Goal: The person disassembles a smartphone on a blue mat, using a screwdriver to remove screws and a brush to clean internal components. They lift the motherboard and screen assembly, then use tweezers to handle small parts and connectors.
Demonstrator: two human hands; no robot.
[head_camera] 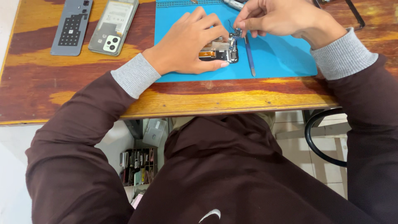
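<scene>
One opened phone point(219, 53) was pinned on the blue mat point(282, 58) by the left hand point(186, 45); a small circuit board point(237, 33) was pinched by the right hand point(273, 18). Two back covers point(114, 27) lay at ten o'clock.

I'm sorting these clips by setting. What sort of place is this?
Probably a phone repair bench: a blue work mat on a wooden table, an opened phone under the left hand, and a detached back cover nearby.

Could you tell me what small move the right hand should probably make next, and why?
Probably lift gently: the right hand pinches a small board at the edge of the opened phone, which the left hand pins on the blue mat.
</scene>
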